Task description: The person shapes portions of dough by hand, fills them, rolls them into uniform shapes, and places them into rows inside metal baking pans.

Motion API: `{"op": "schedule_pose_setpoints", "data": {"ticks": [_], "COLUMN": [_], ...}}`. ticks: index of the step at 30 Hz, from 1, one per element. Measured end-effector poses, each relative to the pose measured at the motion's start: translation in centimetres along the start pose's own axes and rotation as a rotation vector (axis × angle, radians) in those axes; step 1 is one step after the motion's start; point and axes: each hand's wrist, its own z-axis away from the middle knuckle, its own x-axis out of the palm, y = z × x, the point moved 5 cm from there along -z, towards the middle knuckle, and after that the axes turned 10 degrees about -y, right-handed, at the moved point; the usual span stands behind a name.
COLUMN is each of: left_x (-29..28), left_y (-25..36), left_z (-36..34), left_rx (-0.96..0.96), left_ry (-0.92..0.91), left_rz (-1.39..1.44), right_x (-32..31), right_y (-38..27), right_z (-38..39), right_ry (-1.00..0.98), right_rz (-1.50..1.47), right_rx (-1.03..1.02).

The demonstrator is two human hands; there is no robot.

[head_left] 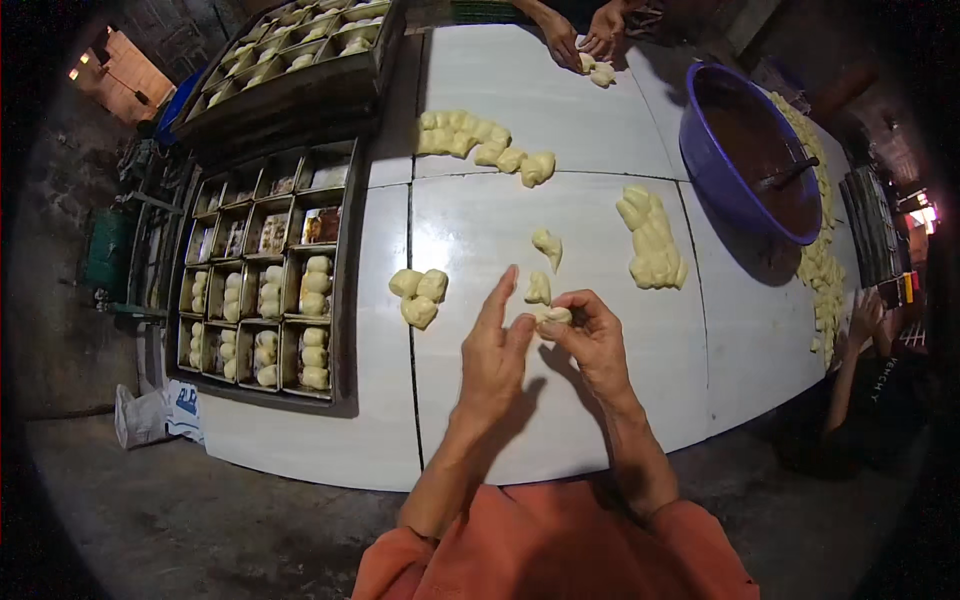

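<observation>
The right grip (pixel 595 342) pinches the dough (pixel 555 314) over the worktop (pixel 470 225), near two pieces (pixel 538 289); the left grip (pixel 493 355) is slack, spread beside it. Shaping it well likely calls for light, even pressure, without tearing.

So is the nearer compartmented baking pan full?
Partly full: in the baking pan, the two nearer rows hold dough balls; the two farther rows show none.
</observation>
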Motion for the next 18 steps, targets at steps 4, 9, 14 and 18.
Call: {"op": "schedule_pose_setpoints", "data": {"ticks": [4,9,14,18], "left_x": [5.1,10.3,13.7,12.5], "left_y": [-0.9,-2.4,-2.1,-2.2], "left_z": [-2.0,-4.1,-5.6,-4.6], "left_rx": [0.339,0.352,-0.102,-0.321], "left_ry": [-0.046,0.06,-0.182,-0.249], "left_rz": [-0.003,0.514,0.805,0.551], "right_x": [0.3,-3.1,-9.0,-19.2], "right_y": [-1.7,-3.0,-4.4,-11.6], "right_z": [0.6,0.1,-1.1,-2.5], "right_ry": [-0.042,0.075,0.068,0.348], "right_rz": [-0.607,-0.654,-0.509,-0.192], "right_rx": [-0.192,-0.152,-0.197,-0.444]}}
